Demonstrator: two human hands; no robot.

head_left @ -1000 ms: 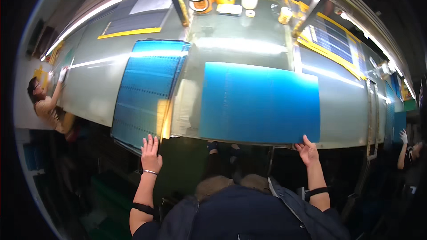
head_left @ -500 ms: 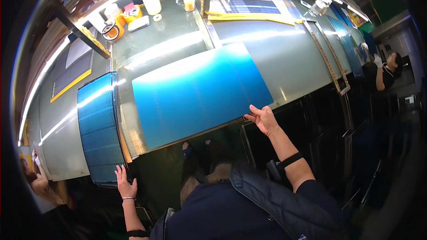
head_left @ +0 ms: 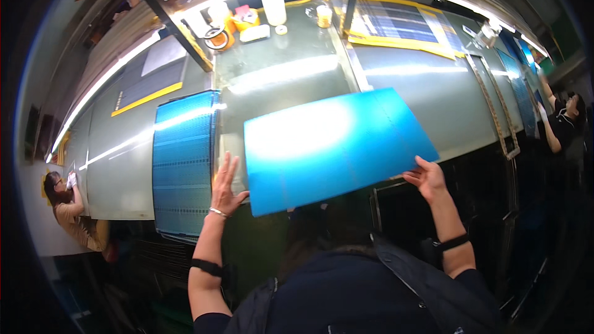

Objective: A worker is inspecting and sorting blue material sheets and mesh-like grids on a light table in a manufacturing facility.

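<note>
A glossy blue rectangular sheet (head_left: 322,167) is tilted over the near edge of the glass-topped table, with bright glare on its upper left. My right hand (head_left: 430,179) pinches its near right corner, thumb on top and fingers beneath. Beside the sheet's left edge is my left hand (head_left: 224,188), fingers spread and pointing away from me. Its thumb comes close to that edge; whether it touches, I cannot tell. Further left, a stack of blue patterned panels (head_left: 183,167) lies on the table.
At the back stand a white bottle (head_left: 273,6), a small jar (head_left: 323,17) and an orange ring-shaped item (head_left: 216,38). A yellow-edged panel (head_left: 402,28) lies back right, near a narrow frame (head_left: 495,108). Co-workers stand at far left (head_left: 71,207) and far right (head_left: 563,124).
The sheet has lifted and tilted, its near edge now raised off the table, with my right hand still on its corner. My left hand has moved up from beside the panel stack to the sheet's left edge.
</note>
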